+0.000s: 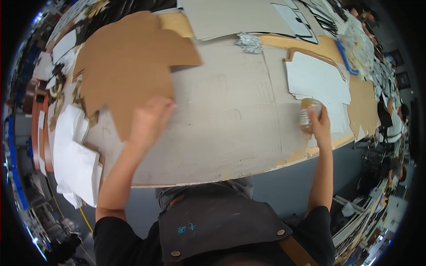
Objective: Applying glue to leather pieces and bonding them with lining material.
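Note:
My right hand (321,124) grips a clear plastic bottle (306,116) with yellowish-brown contents and a label bearing writing. Its narrow end points down, above the table's right front part. My left hand (151,118), blurred, is over the lower right edge of a large brown paperboard sheet (129,63) with a cut outline. Its fingers are bent together at that edge; whether they pinch the sheet cannot be made out. To the left of my right hand spreads the grey table top (219,116). White cut pieces (316,78) lie stacked just beyond the bottle, with a brown-edged piece beneath.
Folded white material (75,156) overhangs the table's left front edge. A crumpled silvery wad (250,42) lies near large grey sheets (229,16) at the back. Clear plastic bags (357,46) and a blue tray edge (346,58) are at the far right. Other people sit farther off.

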A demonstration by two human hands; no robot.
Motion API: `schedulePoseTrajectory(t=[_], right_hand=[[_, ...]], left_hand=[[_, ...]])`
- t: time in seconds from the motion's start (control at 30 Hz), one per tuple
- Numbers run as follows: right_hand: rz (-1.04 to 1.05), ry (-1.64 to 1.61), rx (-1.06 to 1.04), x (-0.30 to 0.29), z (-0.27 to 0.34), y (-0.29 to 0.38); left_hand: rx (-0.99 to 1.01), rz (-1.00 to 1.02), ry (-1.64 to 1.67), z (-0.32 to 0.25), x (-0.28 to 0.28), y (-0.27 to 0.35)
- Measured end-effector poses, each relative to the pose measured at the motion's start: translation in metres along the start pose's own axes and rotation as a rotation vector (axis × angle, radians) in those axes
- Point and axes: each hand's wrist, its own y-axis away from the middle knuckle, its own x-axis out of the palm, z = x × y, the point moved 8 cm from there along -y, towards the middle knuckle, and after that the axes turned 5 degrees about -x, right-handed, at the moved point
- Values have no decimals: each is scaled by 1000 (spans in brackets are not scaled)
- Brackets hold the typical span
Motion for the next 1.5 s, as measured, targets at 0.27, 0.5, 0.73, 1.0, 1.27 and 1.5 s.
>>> schedulePoseTrajectory(t=[0.27,0.5,0.73,1.0,1.27,1.5], right_hand=[[147,-1549,33,29,62,0],[266,-1721,132,153,158,-15],[585,-1514,116,259,230,-6],[674,-1118,-202,331,287,11],[495,-623,-545,353,317,22],[520,-515,-635,364,332,32]], left_hand=[[147,252,158,-103,95,67],[70,268,387,-115,100,91],[-133,150,408,-61,63,88],[-422,-86,-141,50,4,88],[-466,-56,-167,58,7,90],[-480,-50,-163,58,6,89]])
